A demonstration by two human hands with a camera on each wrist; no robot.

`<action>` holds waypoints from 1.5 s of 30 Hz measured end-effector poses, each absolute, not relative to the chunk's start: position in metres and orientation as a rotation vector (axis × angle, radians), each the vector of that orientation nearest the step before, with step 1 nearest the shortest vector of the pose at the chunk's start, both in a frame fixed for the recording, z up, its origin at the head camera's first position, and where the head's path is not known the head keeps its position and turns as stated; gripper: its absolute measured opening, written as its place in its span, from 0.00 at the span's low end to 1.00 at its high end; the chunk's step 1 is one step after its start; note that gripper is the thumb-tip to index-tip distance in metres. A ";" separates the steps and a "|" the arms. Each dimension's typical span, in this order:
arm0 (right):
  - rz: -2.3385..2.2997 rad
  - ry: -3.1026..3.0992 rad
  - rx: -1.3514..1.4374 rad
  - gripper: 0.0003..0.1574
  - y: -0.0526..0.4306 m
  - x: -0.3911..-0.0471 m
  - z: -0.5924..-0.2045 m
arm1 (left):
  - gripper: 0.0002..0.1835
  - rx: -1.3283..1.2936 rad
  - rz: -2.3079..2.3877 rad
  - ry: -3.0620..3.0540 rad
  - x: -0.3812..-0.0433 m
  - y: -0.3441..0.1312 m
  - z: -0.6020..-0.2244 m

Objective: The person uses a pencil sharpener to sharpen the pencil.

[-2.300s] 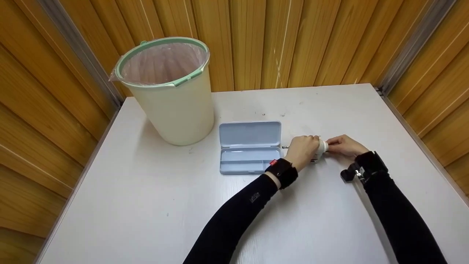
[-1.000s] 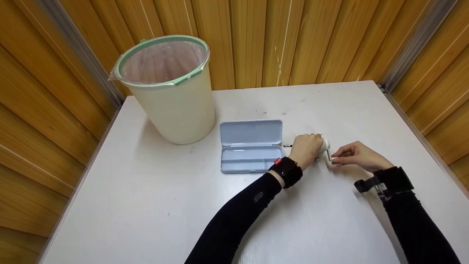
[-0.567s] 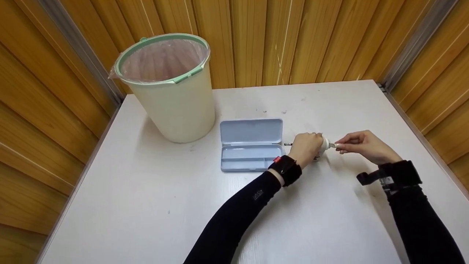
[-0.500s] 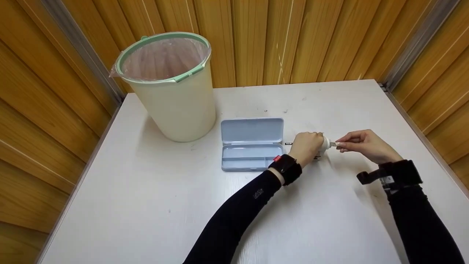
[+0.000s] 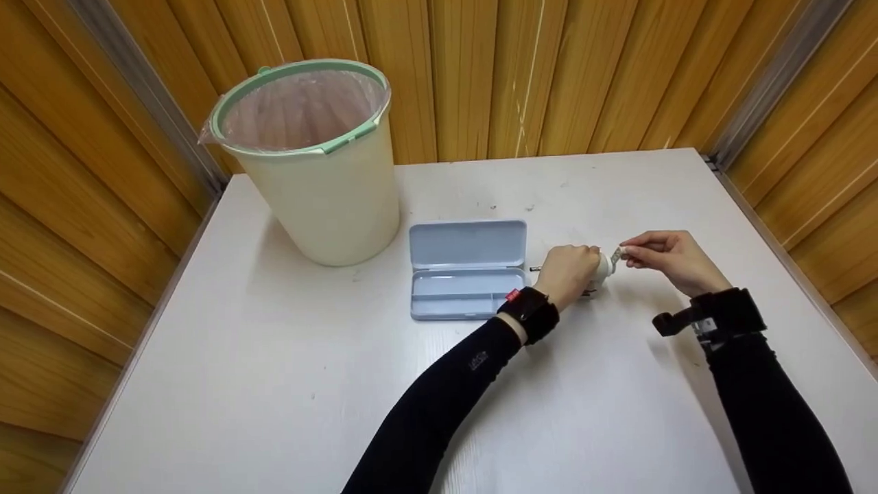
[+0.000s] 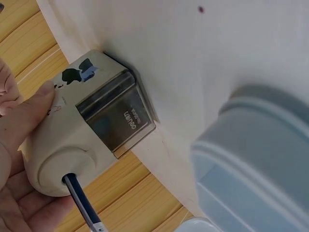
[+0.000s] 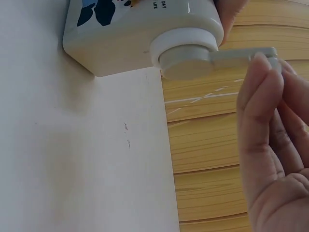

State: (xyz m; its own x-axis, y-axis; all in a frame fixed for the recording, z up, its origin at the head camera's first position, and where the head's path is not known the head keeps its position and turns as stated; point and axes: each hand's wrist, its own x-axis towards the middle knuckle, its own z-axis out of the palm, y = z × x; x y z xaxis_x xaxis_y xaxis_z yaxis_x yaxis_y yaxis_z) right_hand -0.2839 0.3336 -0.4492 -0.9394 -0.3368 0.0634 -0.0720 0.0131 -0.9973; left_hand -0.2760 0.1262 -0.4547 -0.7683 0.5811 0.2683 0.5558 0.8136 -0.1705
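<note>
A cream rotary pencil sharpener with a dark clear shavings drawer stands on the table. My left hand grips its body from above, fingers wrapped round it. A dark blue pencil sticks out of the hole in its front, pointing toward the pencil case. On the opposite side, my right hand pinches the end knob of the crank handle between thumb and fingers. In the head view the crank points up and to the right, and the left hand hides most of the sharpener.
An opened light blue pencil case lies left of the sharpener, close to the pencil. Farther back on the left stands a tall cream bin with a green rim and clear liner. Wood-patterned panels border the white table.
My right hand moved from close against the sharpener out to the crank knob, then carried the crank round from low to high. The left hand keeps its grip and stays nearly in place.
</note>
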 end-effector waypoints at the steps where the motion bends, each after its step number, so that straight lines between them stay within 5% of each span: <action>1: -2.048 2.090 -0.432 0.09 0.332 -0.286 -0.450 | 0.08 -0.860 0.118 -2.692 -0.277 0.125 -0.455; 15: -2.102 2.038 -0.389 0.07 0.322 -0.320 -0.474 | 0.08 -0.854 0.115 -2.645 -0.276 0.125 -0.457; 38: -1.660 2.347 -0.227 0.11 0.324 -0.322 -0.483 | 0.11 -0.882 0.078 -2.670 -0.275 0.123 -0.460; 45: -1.518 2.413 -0.243 0.05 0.328 -0.325 -0.485 | 0.14 -0.883 0.064 -2.693 -0.277 0.124 -0.459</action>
